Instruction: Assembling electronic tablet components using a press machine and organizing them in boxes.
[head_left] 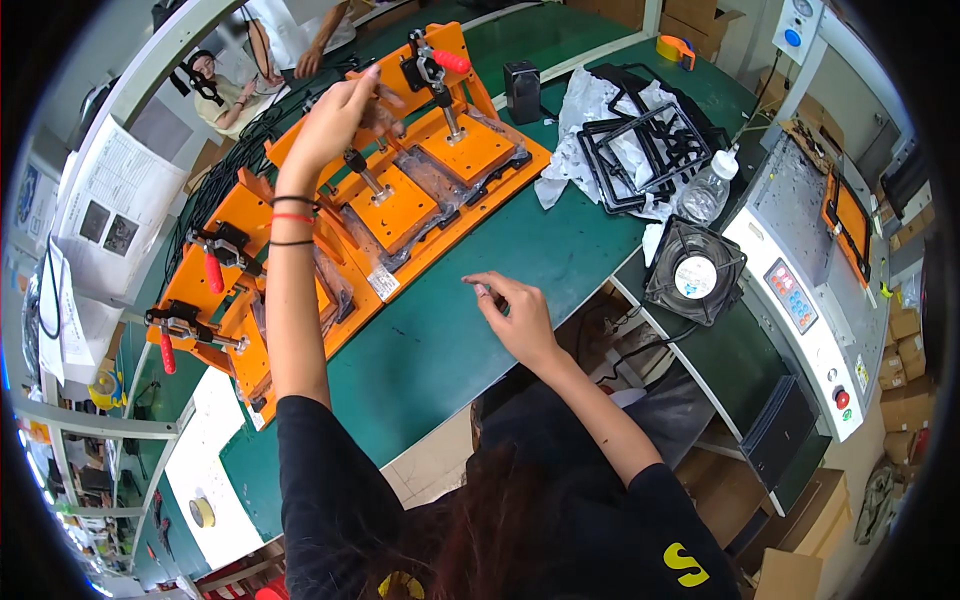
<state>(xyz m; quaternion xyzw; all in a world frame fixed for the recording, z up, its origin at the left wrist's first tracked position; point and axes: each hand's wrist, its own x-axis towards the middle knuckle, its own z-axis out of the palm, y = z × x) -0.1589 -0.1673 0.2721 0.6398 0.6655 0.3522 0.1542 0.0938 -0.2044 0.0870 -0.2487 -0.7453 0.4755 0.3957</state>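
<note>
Left hand [330, 125]: raised over orange fixtures, fingers blurred, impossible to tell whether gripping. Right hand [518, 318]: half open, fingers loosely bent, above table. Green table [580, 235]. Orange fixtures [395, 215]: on table, side by side. Black frames [597, 162]: on white sheeting [558, 172]. Black fan [728, 268]: near frames. Clear bottle [703, 196]: between frames and fan. Red clamp handles [451, 62]: on fixtures.

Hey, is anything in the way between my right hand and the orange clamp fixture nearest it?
Nothing visible: only green tabletop shows between your right hand and the orange clamp fixture's near edge. The black fan sits off to the right.
</note>
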